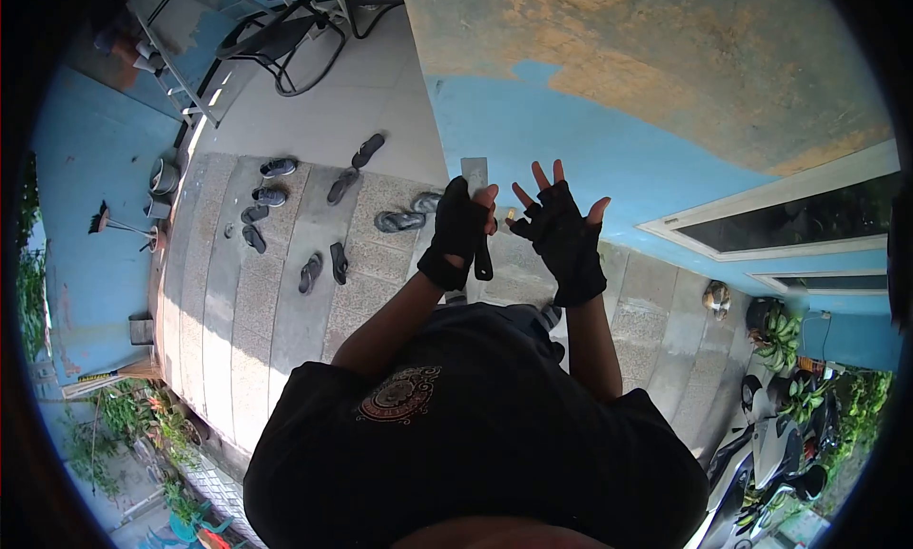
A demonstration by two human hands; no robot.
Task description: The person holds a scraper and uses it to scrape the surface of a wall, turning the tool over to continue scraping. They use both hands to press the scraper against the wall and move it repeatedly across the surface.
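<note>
My left hand (458,224), in a black fingerless glove, is closed around a putty knife (475,172). Its flat grey blade points up, and the dark handle end sticks out below the fingers. To its right, my right hand (563,237) wears a matching glove and has its fingers spread, with nothing held. Both hands are in front of my chest, apart from each other. Beyond them stands a light blue wall (571,135), its upper part a bare tan patch (685,55) with ragged paint edges.
Several sandals and shoes (399,221) lie on the tiled floor (371,273) to the left. A black chair (276,40) and a metal ladder (176,78) stand at the upper left. A framed window (789,216) is on the right, with a motorbike (770,444) and plants below.
</note>
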